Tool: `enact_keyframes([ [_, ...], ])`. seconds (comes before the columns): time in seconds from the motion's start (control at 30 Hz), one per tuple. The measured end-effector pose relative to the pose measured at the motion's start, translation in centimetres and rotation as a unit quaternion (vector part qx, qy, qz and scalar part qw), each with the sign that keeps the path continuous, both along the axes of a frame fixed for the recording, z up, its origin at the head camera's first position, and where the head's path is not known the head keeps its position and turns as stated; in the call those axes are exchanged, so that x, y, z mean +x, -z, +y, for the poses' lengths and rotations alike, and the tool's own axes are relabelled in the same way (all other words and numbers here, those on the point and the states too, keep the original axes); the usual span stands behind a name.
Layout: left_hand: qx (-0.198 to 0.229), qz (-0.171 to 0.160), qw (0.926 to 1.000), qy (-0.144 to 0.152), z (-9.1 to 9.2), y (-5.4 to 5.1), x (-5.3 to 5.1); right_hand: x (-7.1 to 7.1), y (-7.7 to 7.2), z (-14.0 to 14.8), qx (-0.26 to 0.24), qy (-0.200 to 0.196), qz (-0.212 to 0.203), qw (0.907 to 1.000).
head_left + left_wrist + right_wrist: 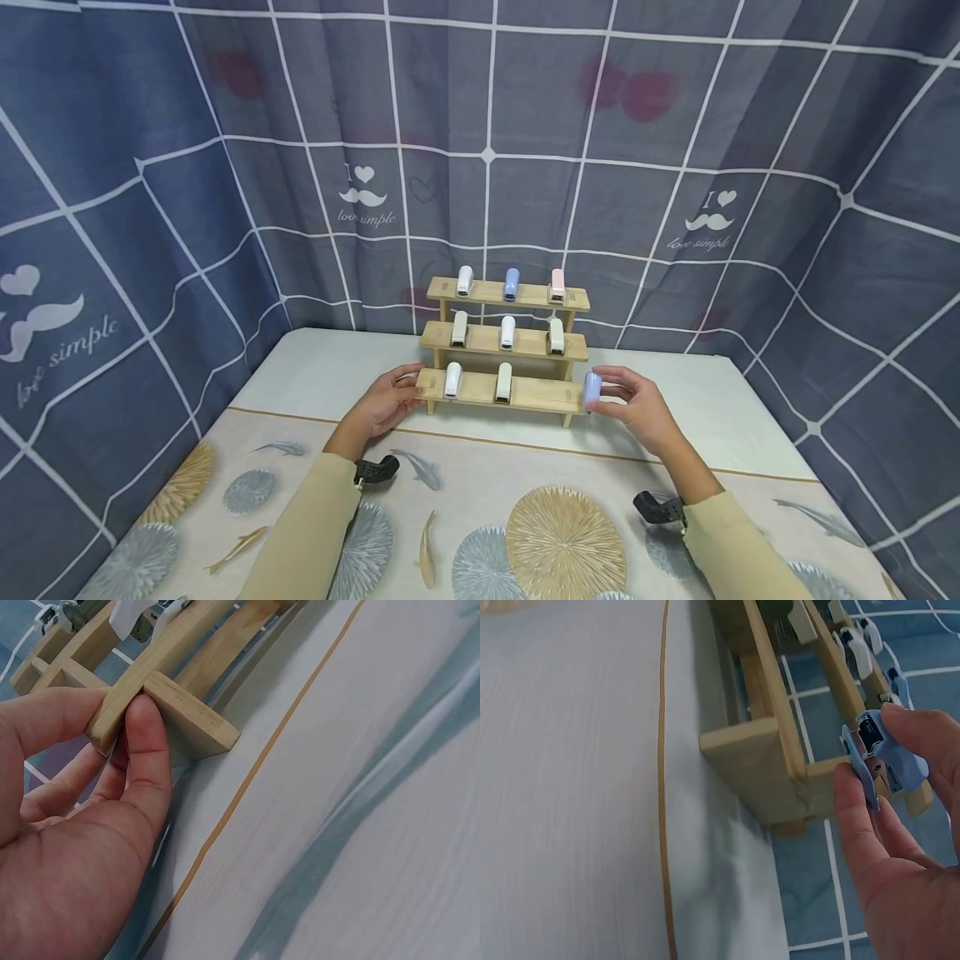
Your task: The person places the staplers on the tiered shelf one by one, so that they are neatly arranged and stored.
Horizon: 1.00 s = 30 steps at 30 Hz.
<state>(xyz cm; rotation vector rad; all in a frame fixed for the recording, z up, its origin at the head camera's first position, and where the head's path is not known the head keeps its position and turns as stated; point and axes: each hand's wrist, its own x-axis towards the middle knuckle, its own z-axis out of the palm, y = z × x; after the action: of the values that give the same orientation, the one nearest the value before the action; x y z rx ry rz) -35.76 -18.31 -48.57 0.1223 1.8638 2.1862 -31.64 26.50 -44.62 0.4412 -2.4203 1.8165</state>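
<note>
A three-tier wooden rack (386,392) would read wrong here, so its lowest board (536,393) marks it: small staplers stand on every step. My left hand (386,402) pinches the left end of that board, thumb and finger on either side of the wood (135,697). Between thumb and fingers of my right hand (637,408) is a small blue stapler (900,757), held just off the board's right end. On the lowest step stand a white stapler (453,380) and a cream stapler (503,382).
The middle step carries a cream stapler (459,329), a white stapler (507,332) and another cream stapler (556,337). Above are white (465,282), blue (512,284) and pink staplers (557,285). A dark checked curtain (540,200) hangs behind the white tabletop (345,367).
</note>
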Motion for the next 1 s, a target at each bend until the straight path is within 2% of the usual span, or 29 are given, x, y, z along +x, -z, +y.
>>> enact_keyframes([
  [0.2, 0.002, 0.007, 1.0000, 0.004, 0.0, 0.0, 0.1, 0.3, -0.6, -1.4, -0.011, -0.023, -0.009, 0.9996],
  [0.53, 0.001, 0.001, 1.0000, 0.003, 0.0, 0.1, 0.1, -0.2, 0.0, -3.8, -0.016, -0.036, -0.028, 0.9988],
  [1.0, -0.009, -0.005, 0.9999, -0.011, 0.0, 0.4, -0.1, -1.5, 0.0, -5.4, 0.029, -0.025, -0.046, 0.9982],
])
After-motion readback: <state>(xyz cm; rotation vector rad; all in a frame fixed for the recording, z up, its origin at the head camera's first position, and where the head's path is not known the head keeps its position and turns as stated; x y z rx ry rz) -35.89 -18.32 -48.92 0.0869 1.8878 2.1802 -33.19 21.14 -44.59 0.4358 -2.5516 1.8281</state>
